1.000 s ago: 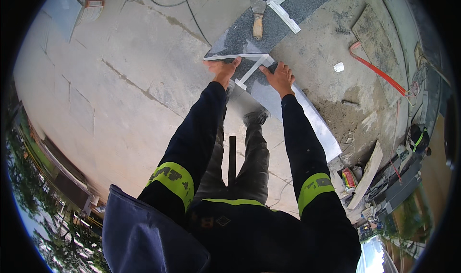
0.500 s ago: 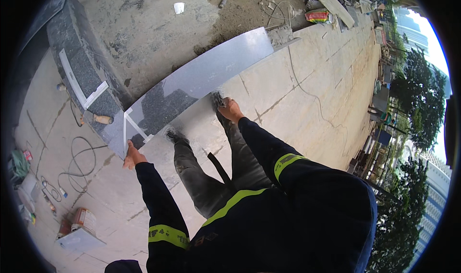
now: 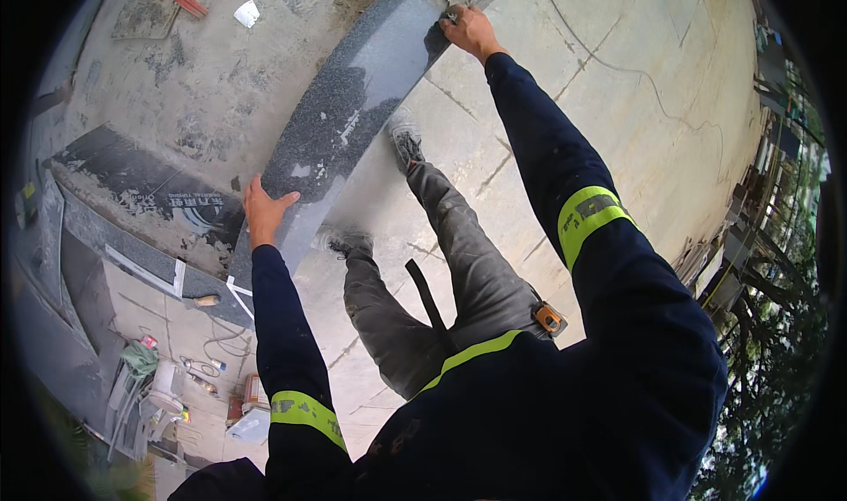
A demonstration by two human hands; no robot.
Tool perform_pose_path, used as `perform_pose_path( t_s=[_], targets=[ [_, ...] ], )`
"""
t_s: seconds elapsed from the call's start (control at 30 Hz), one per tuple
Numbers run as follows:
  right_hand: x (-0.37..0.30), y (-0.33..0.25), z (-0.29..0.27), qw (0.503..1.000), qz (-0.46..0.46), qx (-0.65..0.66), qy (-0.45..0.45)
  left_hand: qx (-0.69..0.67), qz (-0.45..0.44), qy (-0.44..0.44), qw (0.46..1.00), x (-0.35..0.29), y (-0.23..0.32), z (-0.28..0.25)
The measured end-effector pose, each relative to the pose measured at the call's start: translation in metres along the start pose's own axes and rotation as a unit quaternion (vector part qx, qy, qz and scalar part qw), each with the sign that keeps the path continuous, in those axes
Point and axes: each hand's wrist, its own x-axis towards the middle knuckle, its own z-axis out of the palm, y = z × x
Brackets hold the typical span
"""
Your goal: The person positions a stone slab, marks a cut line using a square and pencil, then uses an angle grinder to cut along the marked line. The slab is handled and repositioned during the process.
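Observation:
A long, curved grey stone slab [image 3: 340, 104] lies lengthwise before me, its surface patchy dark and pale. My right hand [image 3: 470, 32] is closed on the slab's edge at its far right corner. At the opposite, left-hand edge is my left hand [image 3: 265, 212], thumb spread away from the fingers. The thumb reaches over the stone. Part of the slab's near end is hidden by my left forearm. White strips [image 3: 238, 291] cross the stone beside that forearm.
To the left is another stone piece [image 3: 88, 228] with a white strip [image 3: 141, 270] along it. A wooden-handled tool [image 3: 206, 300] lies there. Cables, a bucket [image 3: 256, 392] and assorted gear [image 3: 141, 360] are at lower left. My shoes [image 3: 408, 139] stand close to the slab.
My left hand has left the slab's near end by the white strips for its far-side edge. My right hand has slid along to the far corner. The view has shifted.

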Motion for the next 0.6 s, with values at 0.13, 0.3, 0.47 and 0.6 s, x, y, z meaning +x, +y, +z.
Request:
perform_pose_path(
  t_s=[0.13,0.3,0.47,0.6],
  targets=[
    [0.023,0.020,0.007,0.997,-0.018,0.061,-0.045,-0.026,-0.016,-0.056,0.998,0.027,-0.001,0.002],
    [0.028,0.039,0.015,0.989,0.002,0.117,-0.088,0.003,0.001,-0.024,1.000,0.024,-0.001,0.008],
    [0.047,0.048,0.024,0.955,-0.034,0.260,-0.140,-0.052,0.004,-0.065,0.997,0.024,0.000,0.003],
    [0.052,0.054,0.033,0.942,-0.010,0.302,-0.149,-0.053,0.009,-0.071,0.996,0.027,-0.006,0.006]
  ],
)
